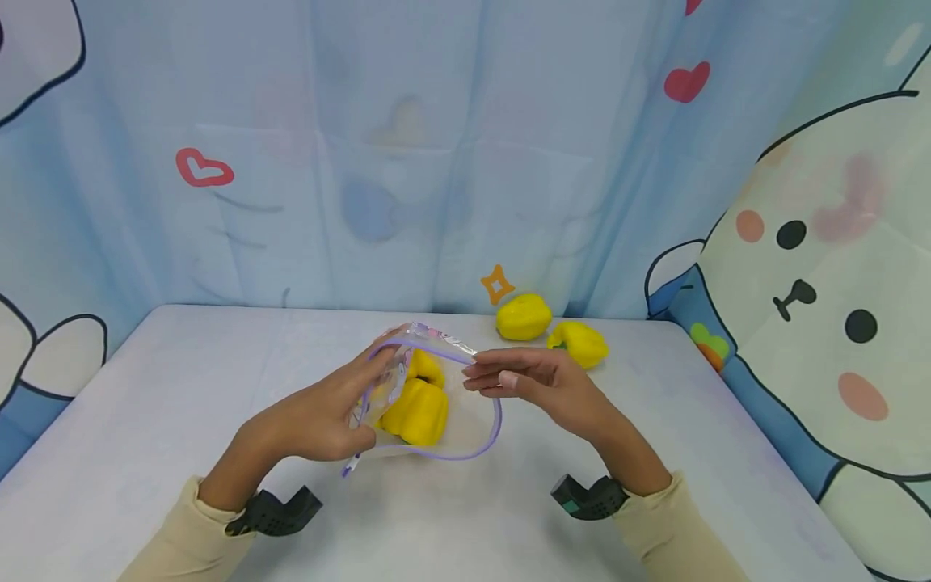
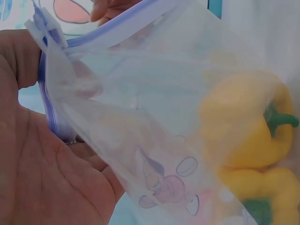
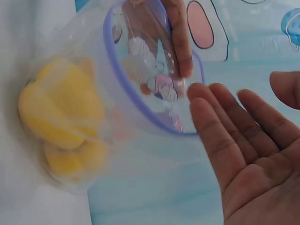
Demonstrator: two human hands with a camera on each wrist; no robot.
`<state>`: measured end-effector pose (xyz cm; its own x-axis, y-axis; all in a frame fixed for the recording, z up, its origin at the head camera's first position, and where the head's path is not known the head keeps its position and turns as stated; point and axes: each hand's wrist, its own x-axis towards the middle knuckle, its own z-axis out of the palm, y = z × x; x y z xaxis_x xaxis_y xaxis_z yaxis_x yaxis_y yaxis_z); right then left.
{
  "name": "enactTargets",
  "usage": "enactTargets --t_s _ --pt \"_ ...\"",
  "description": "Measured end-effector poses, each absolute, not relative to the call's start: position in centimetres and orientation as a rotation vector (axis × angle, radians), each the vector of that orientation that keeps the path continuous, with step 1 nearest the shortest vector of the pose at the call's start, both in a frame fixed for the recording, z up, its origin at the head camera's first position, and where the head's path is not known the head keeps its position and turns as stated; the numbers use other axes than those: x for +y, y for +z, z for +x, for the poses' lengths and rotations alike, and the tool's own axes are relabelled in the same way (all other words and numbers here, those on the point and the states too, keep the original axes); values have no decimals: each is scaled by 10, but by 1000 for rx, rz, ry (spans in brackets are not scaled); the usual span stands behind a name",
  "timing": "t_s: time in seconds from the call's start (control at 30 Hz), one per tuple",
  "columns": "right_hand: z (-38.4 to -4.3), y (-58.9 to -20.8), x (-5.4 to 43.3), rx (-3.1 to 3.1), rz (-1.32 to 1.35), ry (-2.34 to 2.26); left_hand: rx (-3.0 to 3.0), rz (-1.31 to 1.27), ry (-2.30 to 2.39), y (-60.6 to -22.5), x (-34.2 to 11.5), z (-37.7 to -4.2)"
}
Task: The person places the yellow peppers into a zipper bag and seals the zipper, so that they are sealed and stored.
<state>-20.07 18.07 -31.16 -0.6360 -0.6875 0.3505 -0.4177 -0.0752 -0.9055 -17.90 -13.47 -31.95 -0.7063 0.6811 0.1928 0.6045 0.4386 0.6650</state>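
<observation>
Bagged yellow peppers (image 3: pixel 61 108) — hazy through the film (image 3: pixel 121 129)

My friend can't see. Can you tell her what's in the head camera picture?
A person's left hand holds a clear, purple-rimmed bag with yellow bell peppers inside, while the right hand reaches to its open mouth. Two more yellow peppers sit beyond it on a white table, before a blue cartoon curtain.

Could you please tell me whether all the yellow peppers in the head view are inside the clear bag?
No, two yellow peppers lie on the white table outside the clear bag, beyond the right hand.
</observation>
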Motion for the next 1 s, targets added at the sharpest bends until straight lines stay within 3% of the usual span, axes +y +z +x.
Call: enactTargets --t_s 0.33,0.8,1.0 --pt "-217 -319 197 2082 -1212 -2060 2562 1170 1120 -319 -135 -178" --pt "-235 -331 222 2437 -1010 -2003 2546 1132 1134 -318 -135 -179" --pt "-247 -340 239 2746 -800 -1854 2559 1149 1121 -320 -136 -179"
